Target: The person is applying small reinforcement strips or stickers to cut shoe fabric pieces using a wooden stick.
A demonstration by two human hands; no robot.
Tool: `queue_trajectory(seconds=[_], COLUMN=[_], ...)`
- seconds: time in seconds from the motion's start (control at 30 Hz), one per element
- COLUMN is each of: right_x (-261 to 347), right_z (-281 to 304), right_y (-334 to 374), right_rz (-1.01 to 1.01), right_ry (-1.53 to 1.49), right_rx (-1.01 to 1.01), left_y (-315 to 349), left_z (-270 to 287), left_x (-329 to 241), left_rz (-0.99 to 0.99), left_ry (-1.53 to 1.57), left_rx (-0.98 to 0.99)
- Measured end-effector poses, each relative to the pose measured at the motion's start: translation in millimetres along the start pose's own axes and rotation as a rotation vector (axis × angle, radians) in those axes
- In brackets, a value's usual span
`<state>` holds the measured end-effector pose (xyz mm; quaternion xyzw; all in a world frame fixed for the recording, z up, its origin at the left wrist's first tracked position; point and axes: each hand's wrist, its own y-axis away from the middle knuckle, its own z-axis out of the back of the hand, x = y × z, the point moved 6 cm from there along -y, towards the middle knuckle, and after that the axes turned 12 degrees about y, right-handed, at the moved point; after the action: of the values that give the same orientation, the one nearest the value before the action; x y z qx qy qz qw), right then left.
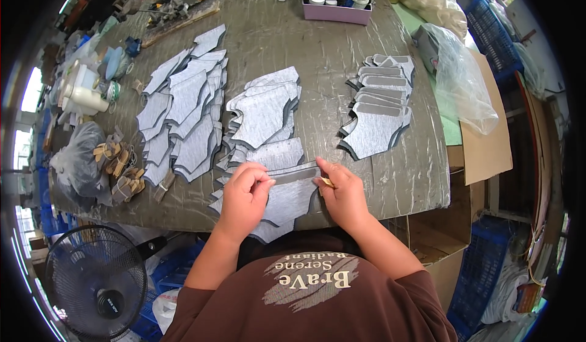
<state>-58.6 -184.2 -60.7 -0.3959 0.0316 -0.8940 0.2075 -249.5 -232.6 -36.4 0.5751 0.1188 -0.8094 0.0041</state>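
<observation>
A light grey cut fabric piece (292, 200) with a darker grey strip (294, 175) along its far edge lies at the table's front edge, over other pieces. My left hand (244, 196) is closed in a pinch on its left upper corner. At its right upper corner my right hand (343, 194) pinches the edge, and a small yellowish thing, too small to name, shows between those fingers. Just beyond my hands is a stack of overlapping grey pieces (262, 119). To the right lies a fanned pile (373, 131) of pieces bearing darker strips.
More grey pieces (196, 98) spread over the table's left. Tied bundles of small tan pieces (125, 171) lie beside a clear plastic bag (82, 162). A purple box (337, 13) with bottles stands at the back. A black fan (97, 284) is below left; cardboard (485, 128) hangs at right.
</observation>
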Motion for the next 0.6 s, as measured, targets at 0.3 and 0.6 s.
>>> queue_trajectory(seconds=[0.3,0.6], right_x=[-4.7,14.7], right_z=[2.9,29.3], right_y=[7.6,23.9], right_rz=[-0.071,0.479], right_ry=[-0.018,0.037], right_rx=[-0.103,-0.097], left_y=[14.9,21.0], left_z=[-2.8,-11.7], left_x=[34.9,40.1], left_rz=[0.553,0.87], left_ry=[0.737,0.84], left_rx=[-0.13,-0.082])
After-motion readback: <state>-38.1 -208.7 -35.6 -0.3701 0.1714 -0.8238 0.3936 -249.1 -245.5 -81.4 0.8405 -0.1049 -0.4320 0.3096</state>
